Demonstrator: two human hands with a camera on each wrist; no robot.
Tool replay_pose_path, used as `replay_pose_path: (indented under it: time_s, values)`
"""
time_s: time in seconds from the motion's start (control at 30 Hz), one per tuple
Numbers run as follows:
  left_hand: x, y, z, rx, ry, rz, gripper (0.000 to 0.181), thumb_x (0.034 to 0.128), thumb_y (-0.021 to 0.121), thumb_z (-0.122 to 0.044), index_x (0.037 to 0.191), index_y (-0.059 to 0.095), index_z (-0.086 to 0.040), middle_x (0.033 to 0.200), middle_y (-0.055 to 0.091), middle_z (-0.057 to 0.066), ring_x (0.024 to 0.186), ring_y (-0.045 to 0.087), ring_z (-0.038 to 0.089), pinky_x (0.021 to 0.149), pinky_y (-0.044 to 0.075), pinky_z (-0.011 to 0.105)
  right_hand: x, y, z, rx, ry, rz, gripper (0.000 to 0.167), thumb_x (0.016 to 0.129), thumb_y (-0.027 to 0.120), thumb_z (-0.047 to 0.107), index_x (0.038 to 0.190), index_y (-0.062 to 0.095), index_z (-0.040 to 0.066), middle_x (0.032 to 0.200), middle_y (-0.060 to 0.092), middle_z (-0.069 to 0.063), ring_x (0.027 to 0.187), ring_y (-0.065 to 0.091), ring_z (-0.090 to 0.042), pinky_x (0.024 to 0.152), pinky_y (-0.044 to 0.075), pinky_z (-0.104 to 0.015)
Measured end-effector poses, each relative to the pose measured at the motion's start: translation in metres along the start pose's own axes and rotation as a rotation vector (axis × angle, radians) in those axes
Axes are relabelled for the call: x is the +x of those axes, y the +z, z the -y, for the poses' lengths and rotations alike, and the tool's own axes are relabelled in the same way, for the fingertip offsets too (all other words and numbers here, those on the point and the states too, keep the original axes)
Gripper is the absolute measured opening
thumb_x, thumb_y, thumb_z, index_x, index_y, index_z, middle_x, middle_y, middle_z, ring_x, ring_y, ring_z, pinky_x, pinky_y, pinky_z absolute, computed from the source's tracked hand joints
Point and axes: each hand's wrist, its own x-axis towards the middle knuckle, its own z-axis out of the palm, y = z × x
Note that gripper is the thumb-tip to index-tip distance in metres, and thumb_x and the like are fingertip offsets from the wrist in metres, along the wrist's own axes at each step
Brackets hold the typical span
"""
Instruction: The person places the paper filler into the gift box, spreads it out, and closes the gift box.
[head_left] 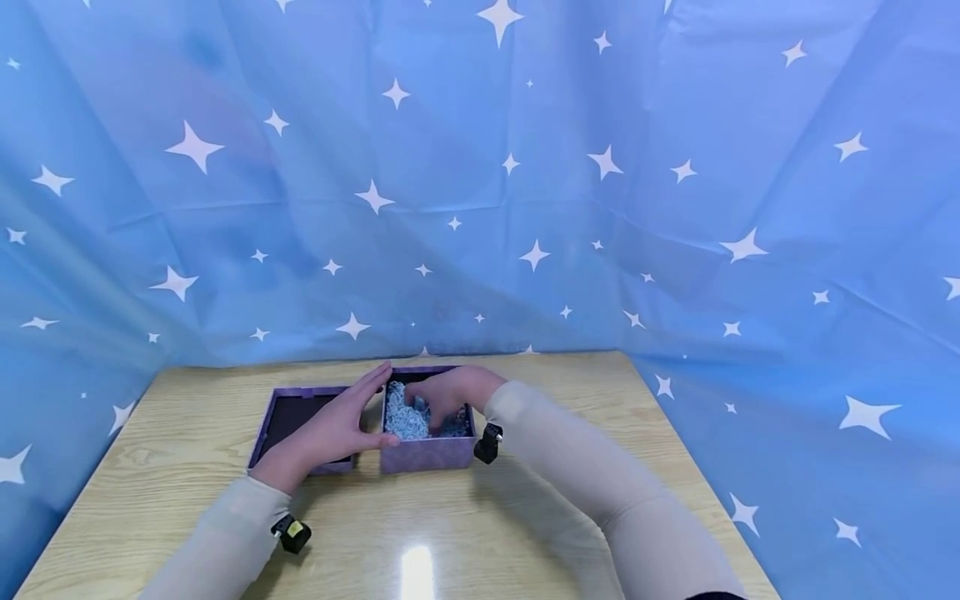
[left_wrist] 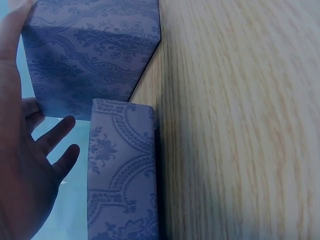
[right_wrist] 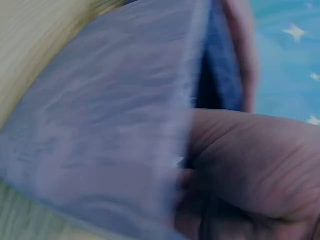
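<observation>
A purple patterned box (head_left: 427,455) stands at the far middle of the table, its top uncovered. Light-blue crinkly, shredded-looking filling (head_left: 406,417) lies inside, mostly to the left. My left hand (head_left: 341,429) holds the box by its left side, thumb at the front rim and fingers toward the back corner. In the left wrist view, two fingers (left_wrist: 65,162) stick out free of the box. From the right, my right hand (head_left: 447,395) reaches down into the box beside the filling. Its fingertips are hidden, and the right wrist view is blurred.
Left of the box lies a shallow purple lid (head_left: 277,421) with a dark inside, partly under my left hand and forearm. Pale wood tabletop (head_left: 375,533) surrounds both. A blue curtain with white stars (head_left: 450,167) hangs behind the table and along its sides.
</observation>
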Motion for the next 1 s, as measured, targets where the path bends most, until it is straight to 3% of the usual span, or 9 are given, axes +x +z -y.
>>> replay_pose_path:
  time_s: [0.1,0.27,0.37,0.5,0.6,0.7,0.83,0.9,1.0]
  values:
    - [0.000,0.000,0.000,0.001,0.007,-0.010,0.116,0.0944,0.088,-0.052,0.180,0.016,-0.022,0.186,0.011,0.003,0.163,0.033,0.039,0.122,0.038,0.067,0.006,0.007,0.003,-0.056,0.002,-0.015,0.064,0.104,0.080,0.019,0.160,0.048,0.021,0.143,0.064,0.003,0.107,0.060,-0.009,0.084,0.048,-0.030]
    - [-0.001,0.001,0.001,-0.011,0.009,-0.006,0.116,0.0942,0.088,-0.053,0.180,0.015,-0.025,0.186,0.012,0.006,0.163,0.034,0.039,0.122,0.038,0.068,0.001,0.007,0.008,-0.061,0.004,-0.032,0.070,0.103,0.082,0.019,0.164,0.047,0.019,0.159,0.055,-0.001,0.133,0.055,-0.010,0.097,0.049,-0.031]
    - [0.000,0.001,0.002,-0.015,0.007,0.005,0.116,0.0947,0.087,-0.055,0.180,0.013,-0.027,0.186,0.010,0.006,0.163,0.033,0.040,0.121,0.039,0.068,-0.008,-0.001,0.011,-0.060,-0.017,-0.060,0.063,0.102,0.084,0.018,0.157,0.054,0.016,0.142,0.064,0.000,0.119,0.062,-0.012,0.091,0.051,-0.030]
    - [-0.001,0.002,0.003,-0.036,-0.008,0.007,0.115,0.0950,0.086,-0.055,0.180,0.012,-0.031,0.186,0.009,0.005,0.163,0.032,0.042,0.118,0.041,0.069,-0.014,-0.010,0.014,0.024,-0.114,-0.150,0.043,0.098,0.088,0.017,0.134,0.065,0.010,0.100,0.065,-0.002,0.081,0.059,-0.014,0.072,0.050,-0.030]
    - [-0.002,0.001,0.002,-0.050,-0.015,0.011,0.116,0.0947,0.087,-0.055,0.180,0.012,-0.031,0.186,0.008,0.004,0.163,0.031,0.042,0.118,0.041,0.070,-0.008,-0.007,0.012,0.085,-0.186,-0.187,0.034,0.099,0.087,0.016,0.126,0.066,0.010,0.091,0.062,-0.004,0.074,0.054,-0.014,0.068,0.047,-0.028]
    - [-0.004,0.002,0.003,-0.040,-0.005,0.010,0.116,0.0948,0.087,-0.054,0.180,0.013,-0.029,0.186,0.008,0.003,0.164,0.029,0.041,0.121,0.037,0.070,0.008,0.005,0.011,-0.012,-0.210,-0.204,0.032,0.102,0.083,0.014,0.130,0.067,0.014,0.100,0.067,-0.001,0.083,0.060,-0.010,0.073,0.049,-0.025]
    - [-0.003,0.001,0.003,-0.025,0.019,0.003,0.116,0.0942,0.086,-0.056,0.180,0.015,-0.027,0.186,0.009,0.000,0.165,0.027,0.039,0.124,0.035,0.069,0.025,0.021,0.016,-0.239,-0.145,-0.235,0.041,0.105,0.080,0.014,0.144,0.067,0.016,0.133,0.073,0.001,0.118,0.069,-0.011,0.096,0.055,-0.026]
    - [-0.002,0.000,0.002,-0.026,0.022,0.003,0.116,0.0937,0.086,-0.057,0.180,0.015,-0.027,0.186,0.008,-0.003,0.165,0.027,0.038,0.124,0.034,0.068,0.028,0.024,0.018,-0.286,-0.112,-0.245,0.046,0.106,0.079,0.014,0.149,0.066,0.017,0.144,0.070,-0.001,0.130,0.067,-0.015,0.106,0.054,-0.029]
    - [-0.001,0.000,0.002,-0.023,0.021,0.002,0.116,0.0939,0.087,-0.056,0.180,0.015,-0.027,0.186,0.008,-0.003,0.165,0.027,0.039,0.124,0.035,0.069,0.026,0.024,0.018,-0.280,-0.098,-0.247,0.049,0.106,0.078,0.014,0.153,0.064,0.017,0.150,0.067,-0.002,0.136,0.065,-0.016,0.109,0.052,-0.030]
